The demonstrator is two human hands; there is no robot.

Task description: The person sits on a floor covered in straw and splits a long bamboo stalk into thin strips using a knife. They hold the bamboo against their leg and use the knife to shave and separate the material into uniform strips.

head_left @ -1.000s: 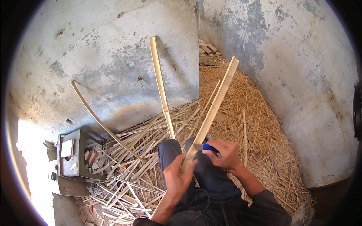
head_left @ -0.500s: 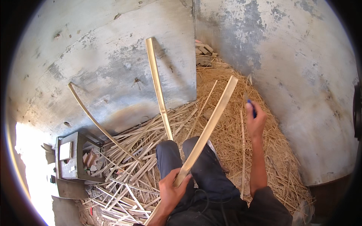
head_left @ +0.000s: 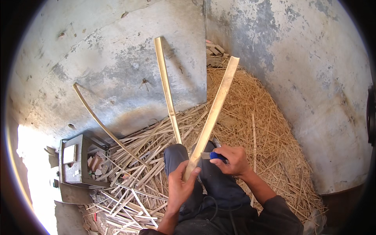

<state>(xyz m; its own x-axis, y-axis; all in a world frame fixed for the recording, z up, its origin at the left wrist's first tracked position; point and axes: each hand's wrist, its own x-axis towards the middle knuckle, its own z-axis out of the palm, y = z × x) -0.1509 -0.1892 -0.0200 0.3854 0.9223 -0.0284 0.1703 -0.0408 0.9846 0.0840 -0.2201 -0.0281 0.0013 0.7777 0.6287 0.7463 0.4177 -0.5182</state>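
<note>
A split bamboo strip (head_left: 217, 107) slants up and away from the lap, its lower part gripped between thumb and fingers of the left hand (head_left: 181, 186). The right hand (head_left: 234, 161) is closed around the blue handle of a knife (head_left: 217, 156), its blade at the strip's right edge; any marking there is too small to read. Beyond, another strip (head_left: 167, 90) leans on the wall (head_left: 117, 58), near scattered slats (head_left: 137, 178).

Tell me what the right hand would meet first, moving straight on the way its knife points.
The wooden strip held in the left hand: the knife in the right hand points left at it, its blade apparently touching, though depth is hard to judge.
</note>
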